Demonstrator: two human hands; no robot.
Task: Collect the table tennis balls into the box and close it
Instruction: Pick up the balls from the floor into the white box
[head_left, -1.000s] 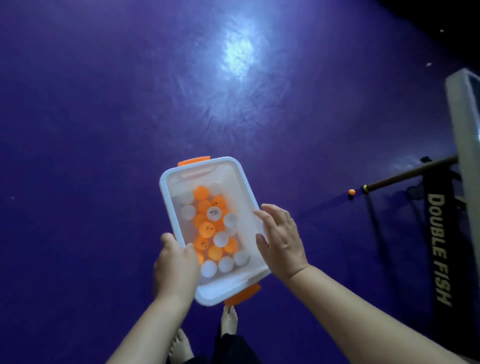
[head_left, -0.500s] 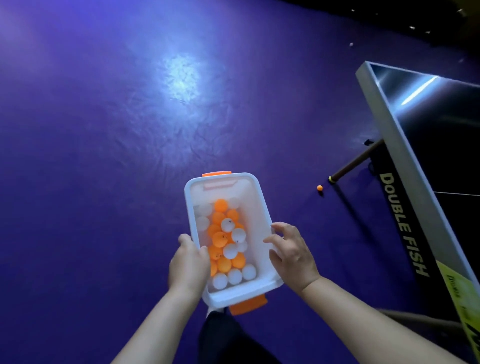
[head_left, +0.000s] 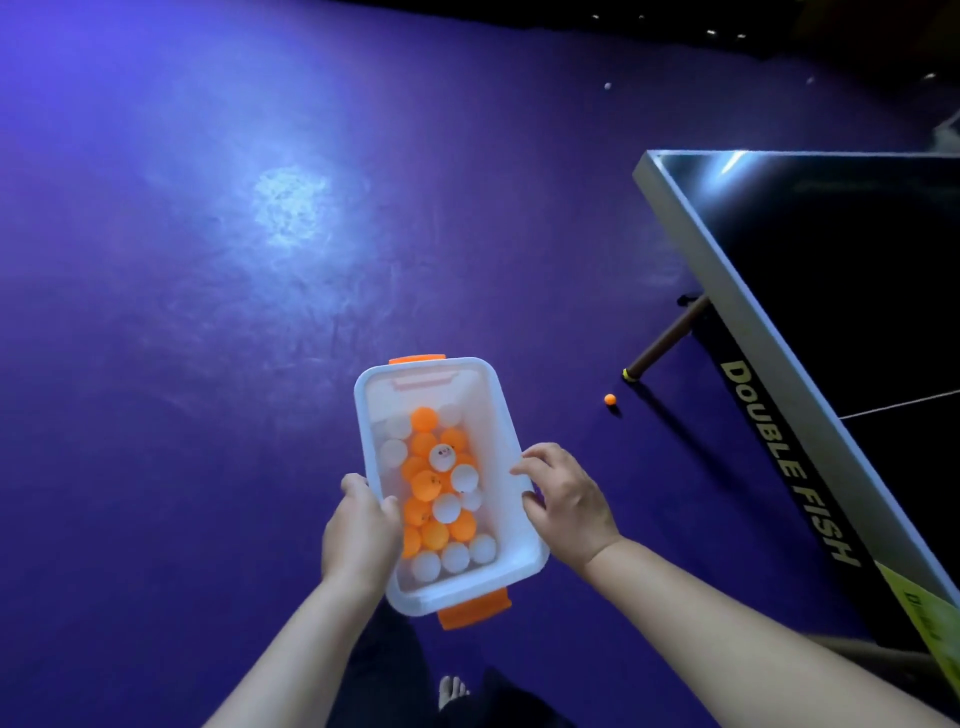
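holds the box (head_left: 421, 387) up in the air above the purple floor (head_left: 208, 312), close to the body, open at the top, with no lid in view. grips its left long rim with the left hand (head_left: 361, 535), thumb hooked over the edge; clasps the right long rim with the right hand (head_left: 563, 499), fingers curled against the outer wall. carries a heap of orange and white balls (head_left: 436, 499) inside, piled toward the near end, bare wall showing at the far end. seems well into the collecting but not through it: leaves one orange ball (head_left: 610, 399) on the floor just beside the foot of the table leg (head_left: 667, 338), and what looks like a white ball (head_left: 607, 86) far off near the floor's dark edge. leaves the closing undone too, with orange latches (head_left: 472, 613) sticking out at both short ends.

for room: a wide stretch of floor open to the left and ahead. to the right, the table tennis table (head_left: 831, 286), pale edge slanting past near the right forearm. likely calls for care at the orange ball: close by the leg and the table's edge, with a full open box easy to tip and one hand to be freed for the pick.
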